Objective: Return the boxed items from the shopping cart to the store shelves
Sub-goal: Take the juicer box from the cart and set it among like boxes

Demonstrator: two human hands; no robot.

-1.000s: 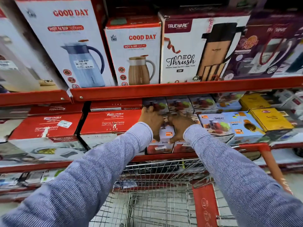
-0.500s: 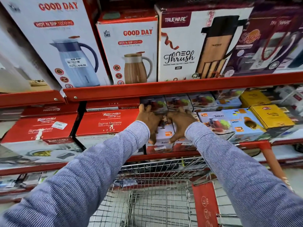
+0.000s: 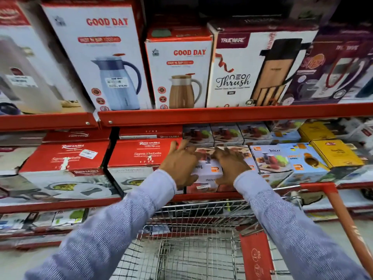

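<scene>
A small white juicer box [image 3: 207, 172] sits at the front of the middle red shelf [image 3: 201, 197], between a red Rishabh casserole box [image 3: 141, 154] and more juicer boxes [image 3: 270, 158]. My left hand [image 3: 180, 164] lies on the box's left side, fingers spread over its top. My right hand [image 3: 230, 164] presses on the right side of it and the box beside it. Both sleeves reach over the wire shopping cart [image 3: 193, 239], whose visible basket part holds no box.
Tall Good Day flask boxes [image 3: 177, 67] and a Trueware box [image 3: 252, 63] fill the upper shelf [image 3: 222, 115]. Yellow boxes [image 3: 335, 154] stand to the right. The cart's red handle [image 3: 343, 215] rises at the right. Lower shelves hold flat packages [image 3: 50, 219].
Both hands have stayed on the juicer box on the shelf, with fingers spreading and shifting slightly. The view has tilted a little.
</scene>
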